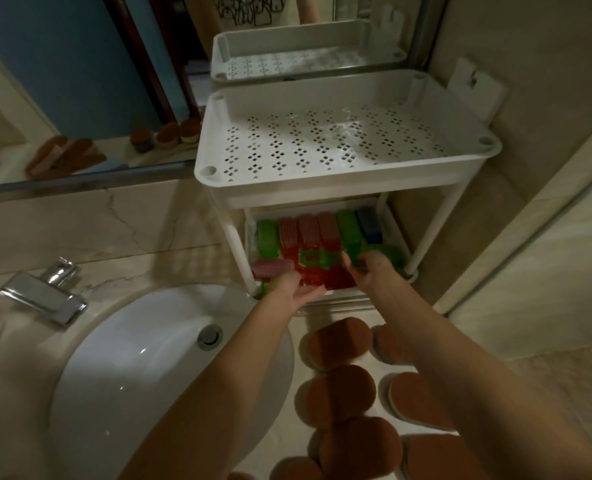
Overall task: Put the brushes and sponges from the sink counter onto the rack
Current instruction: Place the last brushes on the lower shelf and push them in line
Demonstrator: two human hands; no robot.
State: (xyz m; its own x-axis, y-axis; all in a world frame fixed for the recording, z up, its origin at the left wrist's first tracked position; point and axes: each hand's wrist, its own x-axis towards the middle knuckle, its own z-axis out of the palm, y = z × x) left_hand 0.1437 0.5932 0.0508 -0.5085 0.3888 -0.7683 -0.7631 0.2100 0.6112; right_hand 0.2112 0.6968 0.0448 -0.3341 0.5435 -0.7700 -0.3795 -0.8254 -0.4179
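Note:
A white two-tier rack (350,188) stands on the counter against the wall, its perforated top tray bare. The lower tray (396,237) holds several green, red, pink and blue brushes. My left hand (296,289) reaches into the front of that tray, fingers fairly straight, touching a red brush (313,277) beside a pink brush (272,268). My right hand (372,271) grips a green brush (353,240) at the right side of the tray. Several brown oval sponges (339,341) lie on the counter below the rack.
A white round sink (142,368) with a chrome faucet (45,292) sits to the left. A mirror (79,81) runs behind the counter and reflects the rack and sponges. A tiled wall closes in on the right of the rack.

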